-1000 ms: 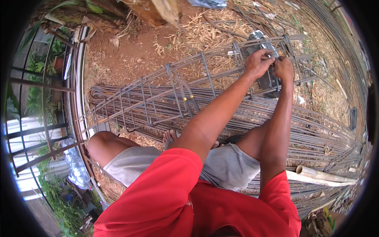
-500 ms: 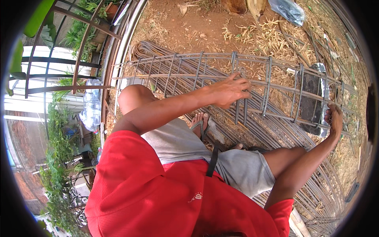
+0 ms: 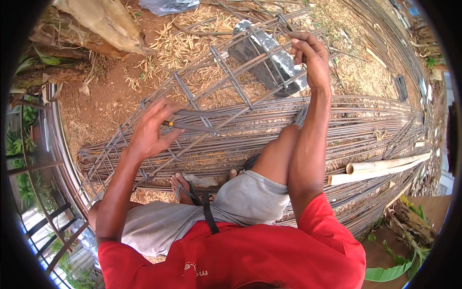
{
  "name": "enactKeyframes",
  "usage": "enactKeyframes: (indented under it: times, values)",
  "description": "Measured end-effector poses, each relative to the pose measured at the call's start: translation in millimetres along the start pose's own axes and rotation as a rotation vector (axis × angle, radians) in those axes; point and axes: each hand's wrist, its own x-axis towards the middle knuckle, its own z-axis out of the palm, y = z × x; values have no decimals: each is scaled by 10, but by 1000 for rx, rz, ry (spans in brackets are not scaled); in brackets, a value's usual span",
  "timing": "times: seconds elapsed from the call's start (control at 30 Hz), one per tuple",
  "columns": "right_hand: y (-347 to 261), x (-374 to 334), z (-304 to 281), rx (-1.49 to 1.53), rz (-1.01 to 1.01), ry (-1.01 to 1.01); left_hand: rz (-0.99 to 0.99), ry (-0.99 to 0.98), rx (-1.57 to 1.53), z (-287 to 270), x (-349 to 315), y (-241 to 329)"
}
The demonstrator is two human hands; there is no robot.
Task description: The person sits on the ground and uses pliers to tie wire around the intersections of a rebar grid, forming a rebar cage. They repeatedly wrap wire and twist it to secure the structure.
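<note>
A long cage of steel bars and square stirrups (image 3: pixel 231 77) runs slantwise in front of me, from lower left to upper right. My left hand (image 3: pixel 150 130) is over its near left part, closed around dark-handled pincers (image 3: pixel 195 127) with a small yellow band. The two handles stick out to the right, spread apart; the jaws are hidden by the hand. At the cage's right end is my right hand (image 3: pixel 314 60), raised with fingers curled near the last stirrup. Whatever it pinches is too small to make out. A black block with white-smeared edges (image 3: pixel 260 74) lies beneath that end.
Loose steel bars (image 3: pixel 356 120) cover the ground beneath and to the right of the cage. Two pale bamboo pieces (image 3: pixel 380 171) lie on them. Cut trunks (image 3: pixel 101 24) and a clear plastic bag (image 3: pixel 168 6) are at the back. A metal frame (image 3: pixel 36 168) stands left.
My view has swung to the right. The left hand now grips the pincers with the handles pointing right instead of toward me. My right hand stays by the cage's right end, its fingers now raised.
</note>
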Motion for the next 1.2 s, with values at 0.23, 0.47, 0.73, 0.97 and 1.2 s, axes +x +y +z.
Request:
enactKeyframes:
  times: [0.23,0.47,0.73,0.97,1.2]
  values:
    - [-443,-321,474,212,-106,-338,-61,382,-431,445,1233,788]
    - [-422,-164,37,278,-213,262,40,318,-354,1050,1709,951]
    - [-308,-20,-129,139,-721,609,-78,99,220,1765,1850,619]
    - [-77,14,125,-361,-114,228,-114,85,185,1747,1932,605]
    - [-100,110,185,-301,-135,245,-100,130,216,1771,1924,581]
